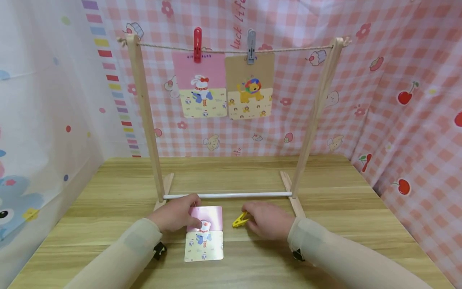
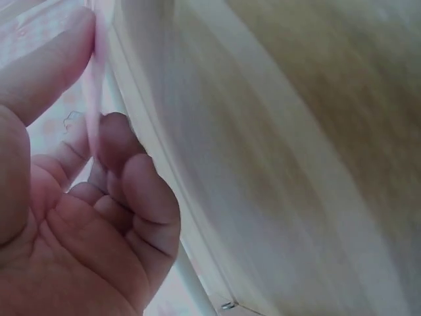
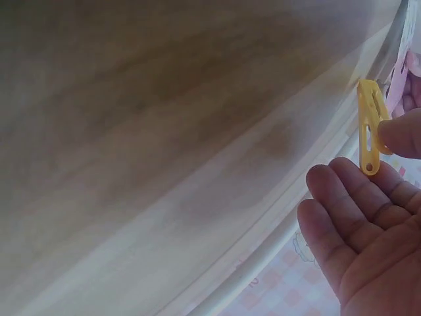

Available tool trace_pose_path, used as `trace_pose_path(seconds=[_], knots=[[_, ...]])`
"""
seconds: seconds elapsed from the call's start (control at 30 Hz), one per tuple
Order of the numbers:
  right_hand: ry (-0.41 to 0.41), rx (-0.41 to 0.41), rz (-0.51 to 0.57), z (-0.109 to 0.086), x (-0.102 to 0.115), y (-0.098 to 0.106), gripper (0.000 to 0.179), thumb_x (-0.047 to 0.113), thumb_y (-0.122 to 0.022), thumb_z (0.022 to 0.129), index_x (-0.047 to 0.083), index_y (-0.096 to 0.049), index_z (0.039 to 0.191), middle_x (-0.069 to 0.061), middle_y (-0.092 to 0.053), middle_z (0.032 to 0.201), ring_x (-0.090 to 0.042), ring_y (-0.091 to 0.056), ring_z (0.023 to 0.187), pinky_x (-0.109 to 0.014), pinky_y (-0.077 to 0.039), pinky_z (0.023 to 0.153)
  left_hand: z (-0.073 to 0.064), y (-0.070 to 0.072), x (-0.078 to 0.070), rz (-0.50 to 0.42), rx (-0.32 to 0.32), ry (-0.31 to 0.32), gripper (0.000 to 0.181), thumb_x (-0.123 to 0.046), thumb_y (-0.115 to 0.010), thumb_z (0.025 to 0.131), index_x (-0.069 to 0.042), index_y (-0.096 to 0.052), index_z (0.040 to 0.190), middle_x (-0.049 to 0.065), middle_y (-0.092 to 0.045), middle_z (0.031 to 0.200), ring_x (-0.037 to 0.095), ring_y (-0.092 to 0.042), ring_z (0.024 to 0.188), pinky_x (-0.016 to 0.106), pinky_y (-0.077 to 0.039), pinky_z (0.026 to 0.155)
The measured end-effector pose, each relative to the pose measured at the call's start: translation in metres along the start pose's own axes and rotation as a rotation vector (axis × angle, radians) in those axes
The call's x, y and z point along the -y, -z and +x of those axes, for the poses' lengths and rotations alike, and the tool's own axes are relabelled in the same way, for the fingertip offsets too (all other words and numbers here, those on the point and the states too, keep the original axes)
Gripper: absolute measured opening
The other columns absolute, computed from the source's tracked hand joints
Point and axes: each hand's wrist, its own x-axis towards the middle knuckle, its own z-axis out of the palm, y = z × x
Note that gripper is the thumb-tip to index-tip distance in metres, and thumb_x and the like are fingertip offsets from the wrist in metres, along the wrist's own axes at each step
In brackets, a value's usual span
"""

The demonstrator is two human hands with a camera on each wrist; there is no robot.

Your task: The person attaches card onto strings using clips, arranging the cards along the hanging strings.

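A pink and yellow rabbit card [image 1: 204, 240] lies flat on the wooden table [image 1: 108, 200], in front of the rack. My left hand [image 1: 193, 220] pinches the card's upper left part. In the left wrist view the thin pink edge of the card [image 2: 93, 72] sits between the thumb and fingers of the left hand [image 2: 99, 105]. My right hand [image 1: 250, 219] holds a yellow clothespin [image 1: 240, 220] just right of the card. The right wrist view shows the clothespin [image 3: 367, 112] pinched at the right hand's [image 3: 380, 155] fingertips, the other fingers relaxed.
A wooden drying rack [image 1: 144, 108] stands behind the hands with a white bottom bar [image 1: 231, 195] and a string [image 1: 288, 49] across the top. A red clip [image 1: 197, 39] holds a rabbit card [image 1: 200, 86]; a grey clip [image 1: 251, 40] holds a lion card [image 1: 250, 88]. Patterned cloth walls surround the table.
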Motion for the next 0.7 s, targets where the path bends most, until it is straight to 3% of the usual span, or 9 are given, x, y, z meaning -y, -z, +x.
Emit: trace_pose_path(seconds=[0.2,0.4,0.7], knots=[[-0.027,-0.009,0.049,0.0006,0.002,0.0004,0.021,0.021,-0.069,0.099,0.011,-0.065,0.118,0.002,-0.07,0.099,-0.01,-0.064,0.086,-0.036,-0.06,0.084,0.0003,0.0012,-0.0011,-0.097,-0.036,-0.026,0.033,-0.024,-0.086,0.089,-0.017,-0.065,0.114,-0.001,-0.064,0.092,0.017,-0.057,0.083,0.034,-0.048,0.076],[-0.038,-0.06,0.115,0.0014,0.0031,0.0022,0.022,0.022,-0.069,0.101,0.011,-0.066,0.12,0.002,-0.071,0.105,-0.008,-0.063,0.091,-0.034,-0.059,0.086,0.0009,0.0015,-0.0048,-0.158,-0.075,-0.025,0.017,-0.02,-0.073,0.1,-0.018,-0.069,0.117,-0.002,-0.068,0.098,0.015,-0.061,0.087,0.033,-0.052,0.081],[-0.072,-0.145,0.313,0.0028,0.0046,0.006,0.026,0.011,-0.071,0.099,0.002,-0.066,0.123,-0.004,-0.071,0.109,-0.014,-0.068,0.096,-0.033,-0.061,0.086,0.0027,0.0018,-0.0091,-0.256,-0.099,-0.034,0.024,-0.014,-0.066,0.104,-0.013,-0.068,0.128,0.001,-0.069,0.101,0.015,-0.065,0.086,0.031,-0.057,0.078]])
